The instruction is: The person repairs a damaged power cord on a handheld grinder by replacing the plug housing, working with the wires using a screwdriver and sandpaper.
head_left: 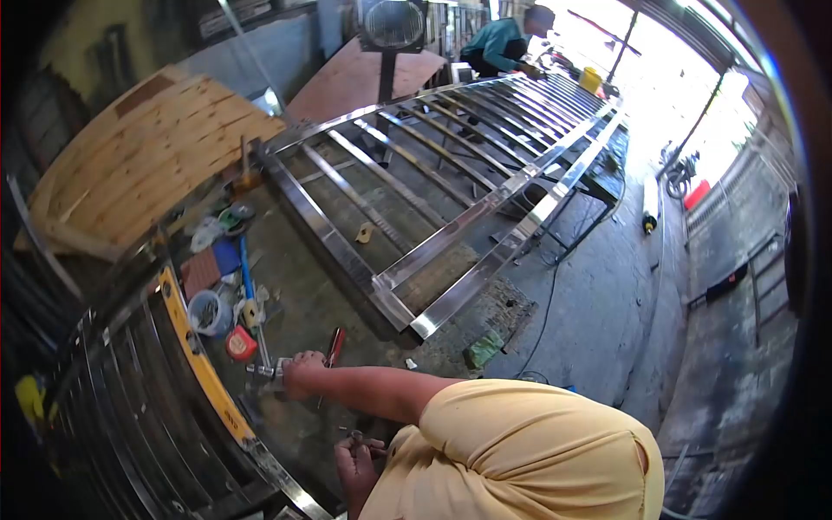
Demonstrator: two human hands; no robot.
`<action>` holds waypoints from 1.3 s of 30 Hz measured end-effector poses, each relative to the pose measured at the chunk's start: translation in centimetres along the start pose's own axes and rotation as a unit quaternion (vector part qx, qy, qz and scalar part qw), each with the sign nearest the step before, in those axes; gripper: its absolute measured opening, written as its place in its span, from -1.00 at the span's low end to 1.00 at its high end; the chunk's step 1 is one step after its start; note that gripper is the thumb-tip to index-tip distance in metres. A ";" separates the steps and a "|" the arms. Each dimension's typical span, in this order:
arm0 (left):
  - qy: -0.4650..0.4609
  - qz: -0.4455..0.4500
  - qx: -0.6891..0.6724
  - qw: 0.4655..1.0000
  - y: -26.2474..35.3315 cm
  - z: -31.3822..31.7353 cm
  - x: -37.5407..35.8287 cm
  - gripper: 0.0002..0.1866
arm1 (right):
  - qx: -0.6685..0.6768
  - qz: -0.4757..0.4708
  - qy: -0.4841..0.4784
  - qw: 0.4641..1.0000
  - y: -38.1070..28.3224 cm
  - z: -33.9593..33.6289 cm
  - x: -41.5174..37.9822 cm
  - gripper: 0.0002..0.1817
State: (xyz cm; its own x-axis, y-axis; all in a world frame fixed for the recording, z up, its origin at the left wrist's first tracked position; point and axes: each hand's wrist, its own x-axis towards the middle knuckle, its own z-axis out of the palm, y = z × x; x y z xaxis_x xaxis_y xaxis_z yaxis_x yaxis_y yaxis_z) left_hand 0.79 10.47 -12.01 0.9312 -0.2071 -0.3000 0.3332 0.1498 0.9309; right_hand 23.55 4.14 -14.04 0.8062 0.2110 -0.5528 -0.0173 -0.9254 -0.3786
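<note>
My right hand (305, 374) reaches over the workbench with its fingers closed round the end of a metal tool (264, 370), perhaps a hammer. Beside that hand lies a red-handled tool (335, 347). Lower down, close to my body, my left hand (357, 459) holds a small metal piece (354, 435) between thumb and fingers. A red tape measure (241, 343) and a tub of small parts (208, 312) are left of my right hand.
A long metal frame with slats (433, 247) stretches away across the bench. A yellow level (201, 364) lies on another frame at left. Wooden panels (156, 165) lean behind. A person (498, 48) works at the far end.
</note>
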 end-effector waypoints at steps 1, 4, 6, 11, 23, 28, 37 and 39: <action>-0.017 0.000 -0.013 1.000 0.6 0.4 0.2 -0.66 | 0.056 -0.043 -0.020 0.997 1.4 -2.2 -0.8 -0.31; -0.084 -0.026 0.066 0.994 2.3 0.9 1.4 -0.70 | 0.383 -0.193 -0.050 0.902 8.6 -5.1 -1.9 -0.14; -0.101 0.002 0.104 0.989 3.2 2.1 2.0 -0.73 | 0.556 -0.270 -0.037 0.785 15.0 -7.8 -7.8 -0.15; -0.234 0.042 0.348 0.907 7.9 9.5 4.4 -0.76 | 0.772 -0.277 0.095 0.564 28.8 -7.6 -23.8 -0.59; -0.431 0.110 0.540 0.715 -12.6 34.4 14.6 -0.73 | 0.651 0.162 0.540 0.508 40.3 10.9 -38.0 -0.64; -0.352 0.080 0.607 0.708 -16.1 38.2 15.2 -0.75 | 0.449 0.335 0.513 0.650 39.3 12.3 -36.9 -0.54; -0.296 0.062 0.589 0.749 -19.4 39.6 13.7 -0.83 | 0.360 0.358 0.523 0.685 43.2 13.0 -31.5 -0.67; -0.287 0.066 0.598 0.745 -19.5 39.7 13.7 -0.82 | 0.349 0.332 0.532 0.697 43.8 13.7 -30.9 -0.69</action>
State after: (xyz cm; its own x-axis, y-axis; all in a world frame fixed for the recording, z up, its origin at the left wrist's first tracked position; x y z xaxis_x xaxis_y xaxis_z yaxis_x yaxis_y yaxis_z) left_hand 1.19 -33.62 -25.96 0.6129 -0.6976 -0.3711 -0.4451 -0.6928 0.5674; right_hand -10.23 -38.65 -23.73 0.4594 -0.8865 -0.0550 -0.5791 -0.2521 -0.7753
